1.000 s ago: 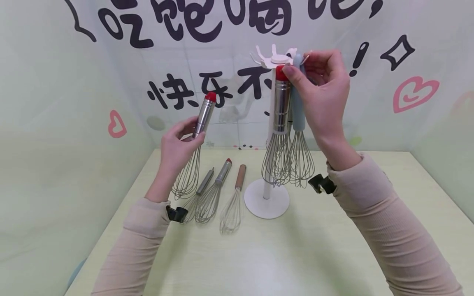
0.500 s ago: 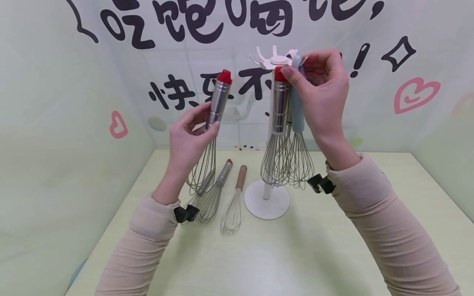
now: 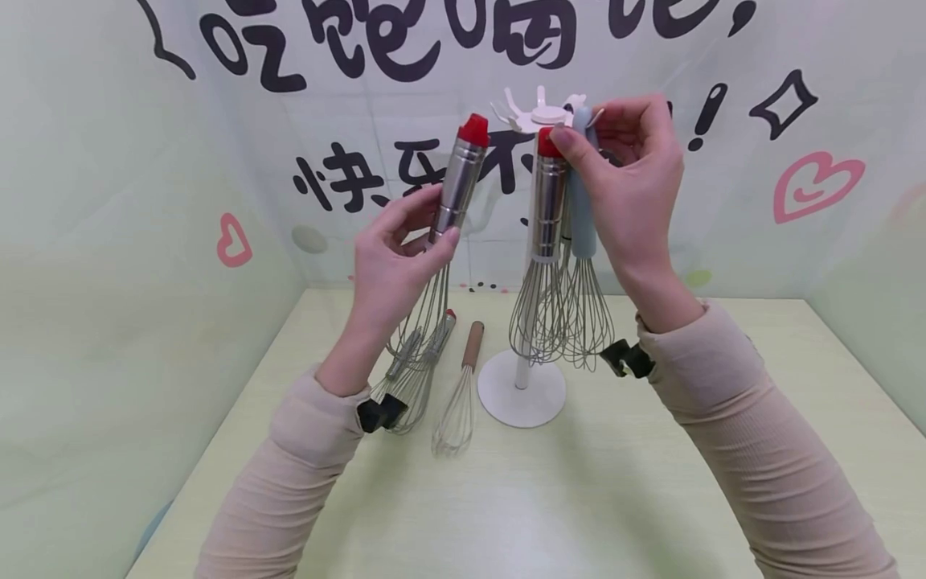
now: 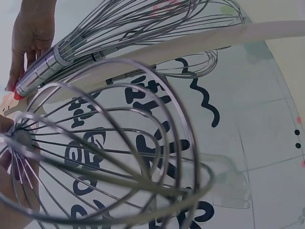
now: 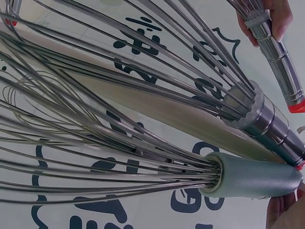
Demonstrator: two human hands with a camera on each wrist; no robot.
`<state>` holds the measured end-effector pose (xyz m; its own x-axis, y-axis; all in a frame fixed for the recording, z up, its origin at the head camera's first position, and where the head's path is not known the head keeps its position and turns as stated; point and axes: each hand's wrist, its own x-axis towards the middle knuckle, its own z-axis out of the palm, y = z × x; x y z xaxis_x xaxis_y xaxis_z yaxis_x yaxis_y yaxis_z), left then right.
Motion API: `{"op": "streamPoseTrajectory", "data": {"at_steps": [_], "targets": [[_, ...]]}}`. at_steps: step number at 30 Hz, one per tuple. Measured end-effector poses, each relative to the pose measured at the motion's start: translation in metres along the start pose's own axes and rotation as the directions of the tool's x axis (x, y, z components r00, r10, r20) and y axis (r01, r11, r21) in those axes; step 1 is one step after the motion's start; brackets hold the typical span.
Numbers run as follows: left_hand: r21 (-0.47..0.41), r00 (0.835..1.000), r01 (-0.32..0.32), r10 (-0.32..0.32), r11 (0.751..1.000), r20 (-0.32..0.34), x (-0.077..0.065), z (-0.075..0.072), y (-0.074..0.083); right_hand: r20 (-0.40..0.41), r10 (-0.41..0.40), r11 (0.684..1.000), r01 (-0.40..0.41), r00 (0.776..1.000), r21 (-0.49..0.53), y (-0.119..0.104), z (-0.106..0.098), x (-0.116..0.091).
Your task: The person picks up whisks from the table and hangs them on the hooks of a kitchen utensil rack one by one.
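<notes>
— Up and to the right: the left hand [image 3: 394, 261] and the carried whisk [image 3: 459, 189] have both shifted that way since a second ago, while the right hand [image 3: 637, 181] has stayed about where it was.

— How are the fingers set?

— On the left, thumb and fingers curl round the lower part of the metal handle. On the right they pinch the hanging metal whisk [image 3: 550, 209] at its red end, thumb in front, the others bent and partly hidden behind the light blue whisk [image 3: 583, 213].

— Which relation matters most?

— Red end to white rack [image 3: 547, 116], I'd judge. The carried whisk is in the air, its long axis leaning toward the rack, red end up, wires below the hand. The rack's upturned hooks lie right of that end and slightly higher, apart from it. The left hand is nearer the hooks on that side. Depth I can't tell.

— And underneath?

— Pale tabletop [image 3: 615, 498], with the rack's round base on it. Left of the base lies a wood-handled whisk [image 3: 473, 346]; beyond it, a red-capped whisk [image 3: 444, 328] and a slim metal whisk [image 3: 405, 354], partly covered. Behind hangs a sheet [image 3: 637, 56] with black lettering.
</notes>
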<state>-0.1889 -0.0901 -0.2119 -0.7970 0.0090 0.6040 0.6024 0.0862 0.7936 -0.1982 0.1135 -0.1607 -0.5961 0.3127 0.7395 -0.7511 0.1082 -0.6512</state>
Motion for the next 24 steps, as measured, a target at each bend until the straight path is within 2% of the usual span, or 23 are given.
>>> {"op": "streamPoseTrajectory", "data": {"at_steps": [12,24], "targets": [[-0.019,1.000,-0.028,0.027,0.999,-0.008,0.001,0.012,0.003,0.007,0.007,1.000,-0.007,1.000,-0.008,0.000,0.000,0.001],[0.008,0.999,-0.054,0.054,0.999,0.003,0.002,0.015,0.004,0.011,0.008,1.000,-0.008,1.000,-0.017,0.000,-0.002,0.000]]}}
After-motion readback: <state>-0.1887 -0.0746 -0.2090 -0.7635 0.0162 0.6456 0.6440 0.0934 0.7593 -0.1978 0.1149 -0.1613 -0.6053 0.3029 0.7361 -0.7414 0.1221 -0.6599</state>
